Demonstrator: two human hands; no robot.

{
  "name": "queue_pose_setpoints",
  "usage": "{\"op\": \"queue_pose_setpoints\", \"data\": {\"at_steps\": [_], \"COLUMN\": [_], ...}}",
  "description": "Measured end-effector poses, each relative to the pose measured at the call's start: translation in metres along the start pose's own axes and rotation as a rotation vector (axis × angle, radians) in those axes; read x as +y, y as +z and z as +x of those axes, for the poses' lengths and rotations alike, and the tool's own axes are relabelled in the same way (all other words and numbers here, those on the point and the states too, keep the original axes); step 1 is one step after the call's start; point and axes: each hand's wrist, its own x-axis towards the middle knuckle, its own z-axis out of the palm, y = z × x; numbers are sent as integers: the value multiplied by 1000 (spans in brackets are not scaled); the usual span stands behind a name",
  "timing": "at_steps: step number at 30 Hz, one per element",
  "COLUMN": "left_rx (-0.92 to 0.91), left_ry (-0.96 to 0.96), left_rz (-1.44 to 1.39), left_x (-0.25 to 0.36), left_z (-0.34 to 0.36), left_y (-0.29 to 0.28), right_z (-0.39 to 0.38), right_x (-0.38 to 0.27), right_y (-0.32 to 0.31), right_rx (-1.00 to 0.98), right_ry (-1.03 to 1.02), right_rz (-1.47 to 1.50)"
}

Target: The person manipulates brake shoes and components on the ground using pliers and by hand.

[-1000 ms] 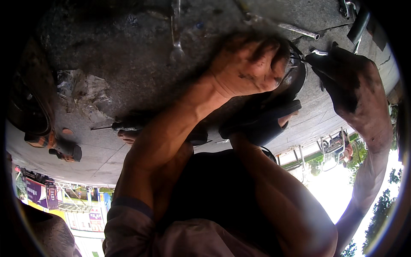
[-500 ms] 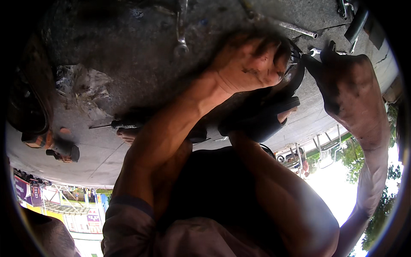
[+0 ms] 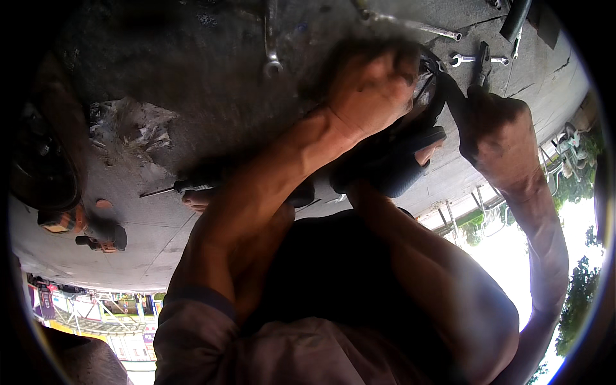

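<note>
"How do the hands stand?"
"The left hand [image 3: 377, 83] is curled beside a dark curved part [image 3: 438, 110], between both hands; I can't tell whether it grips. The right hand [image 3: 497, 131] reaches in from the right, one finger stretched to that part, its hold unclear."
"And around?"
"A small wrench [image 3: 467, 59] lies just beyond; a screwdriver [image 3: 186, 186] lies nearer, left."

The floor [image 3: 147, 253] is grey and has some cracks. Bright daylight [image 3: 497, 256] shines behind, near green trees [image 3: 581, 298].
</note>
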Motion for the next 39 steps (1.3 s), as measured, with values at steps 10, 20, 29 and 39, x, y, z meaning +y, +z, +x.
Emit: {"op": "queue_pose_setpoints", "data": {"at_steps": [10, 20, 29, 39], "left_rx": [13, 32, 180, 190], "left_ry": [-343, -275, -155, -146], "left_rz": [-360, -289, -179, -251], "left_x": [21, 20, 12, 16], "left_z": [6, 6, -4, -4], "left_y": [1, 2, 13, 23], "right_z": [-5, 8, 34, 34], "right_x": [-5, 13, 36, 22], "right_y": [0, -10, -24, -22], "right_rx": [39, 49, -164, -272], "right_ry": [61, -59, -159, -7], "right_rz": [-23, 11, 130, 188]}}
